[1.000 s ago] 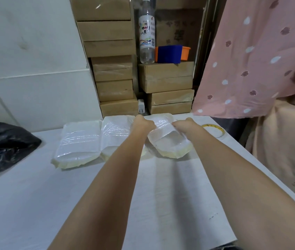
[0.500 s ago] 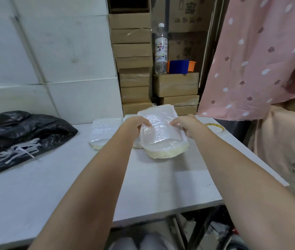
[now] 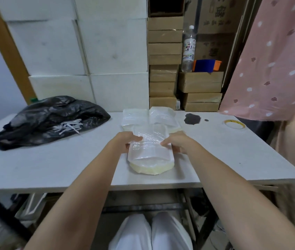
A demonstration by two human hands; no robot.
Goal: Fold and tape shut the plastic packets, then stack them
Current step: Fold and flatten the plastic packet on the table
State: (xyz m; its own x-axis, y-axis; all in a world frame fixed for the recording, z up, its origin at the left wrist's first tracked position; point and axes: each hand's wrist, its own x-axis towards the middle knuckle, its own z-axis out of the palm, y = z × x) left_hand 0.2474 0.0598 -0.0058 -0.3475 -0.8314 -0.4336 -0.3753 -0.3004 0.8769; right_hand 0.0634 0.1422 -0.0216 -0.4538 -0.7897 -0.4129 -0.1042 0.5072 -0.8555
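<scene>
A clear packet (image 3: 151, 152) with pale yellow contents lies on the white table (image 3: 52, 165), near its front edge and about midway along it. The left hand (image 3: 125, 141) grips the packet's left edge with fingers curled onto the plastic, and the right hand (image 3: 176, 142) grips the right edge the same way; the fingertips are partly lost behind glare and crinkled film, so exactly how they pinch is hard to make out. The packet's far, empty end rises a little between the hands, and its contents sit bunched at the near end. Just beyond it, two more packets (image 3: 150, 118) lie side by side at the table's far edge, their near parts hidden by the held one and the hands. A tape roll (image 3: 234, 124) lies flat to the far right, well apart from the packets, with a dark stain (image 3: 192, 118) between it and them. A black bag (image 3: 49, 120) slumps at the far left, with white strips (image 3: 69, 126) on it; whether they lie on it or spill from it cannot be told. Behind the table stand stacked cartons (image 3: 164, 49), a bottle (image 3: 188, 49) whose label is too blurred to read, and a blue and orange thing (image 3: 205, 65) of unclear kind. A pink spotted cloth (image 3: 273, 60) hangs at right, cut off by the frame. White-clad knees (image 3: 150, 231) show below the table.
</scene>
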